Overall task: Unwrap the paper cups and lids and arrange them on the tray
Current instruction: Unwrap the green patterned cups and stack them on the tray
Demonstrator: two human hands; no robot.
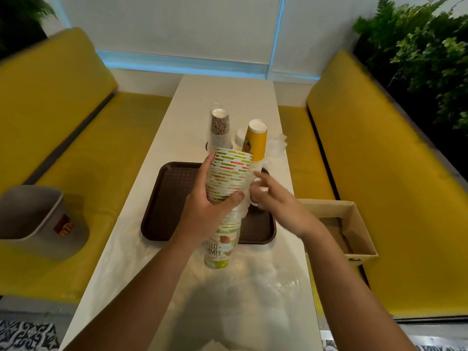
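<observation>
My left hand (202,209) grips a tall stack of green-and-white printed paper cups (229,173), held tilted above the brown tray (164,198). Clear plastic wrap (236,231) still sleeves the stack's lower part, down to the cup printed "HELLO SUMMER". My right hand (276,201) is at the stack's right side and pinches the bunched wrap, though the motion is blurred. Behind the tray stand a brown-patterned cup stack in clear wrap (219,127) and a yellow cup stack (256,143). White lids (240,138) and clear lids (278,145) lie beside them.
The long white table (222,95) runs between two yellow benches. A grey bin (33,219) sits on the left bench and an open cardboard box (347,229) on the right one. Crumpled clear plastic (253,287) lies on the near table. Green plants (417,51) fill the right wall.
</observation>
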